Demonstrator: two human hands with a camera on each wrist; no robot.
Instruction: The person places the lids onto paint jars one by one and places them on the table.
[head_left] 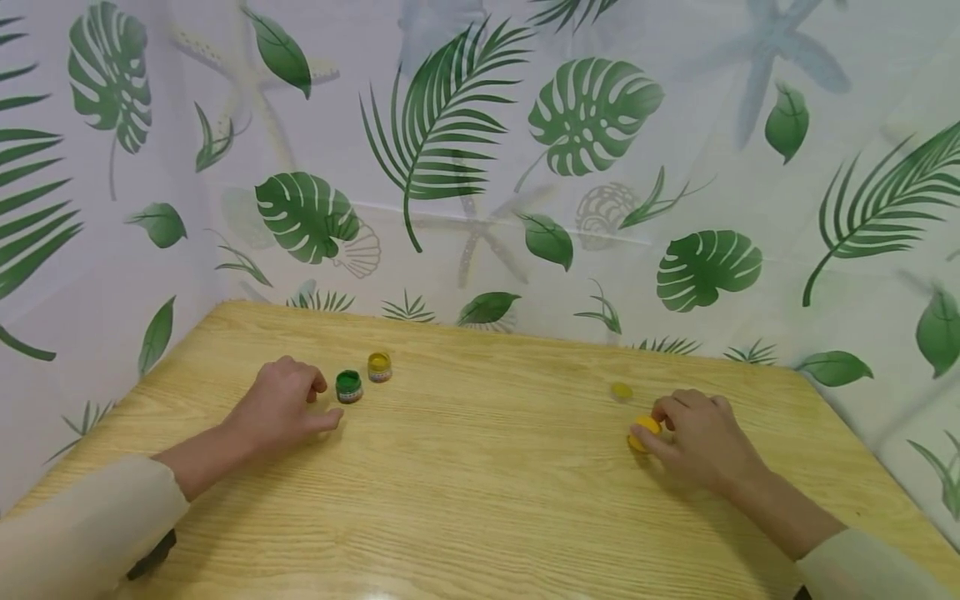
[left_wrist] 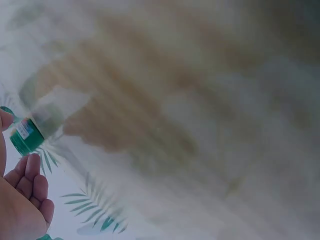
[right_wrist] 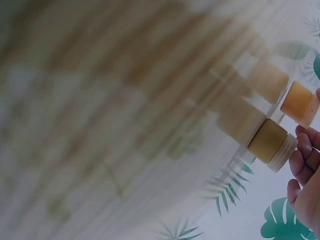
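Just left of the green pot (head_left: 348,387), the person's left grip (head_left: 281,404) is spread and holds nothing; a hasty close could knock that pot into the yellow pot (head_left: 380,367) just beyond its right side. Well to the green pot's right on the worktop (head_left: 480,467) sit the mustard pot (head_left: 622,391) and the orange pot (head_left: 645,422). The right grip (head_left: 697,437) pinches the orange one; its round side could slip if thumb pressure is uneven.
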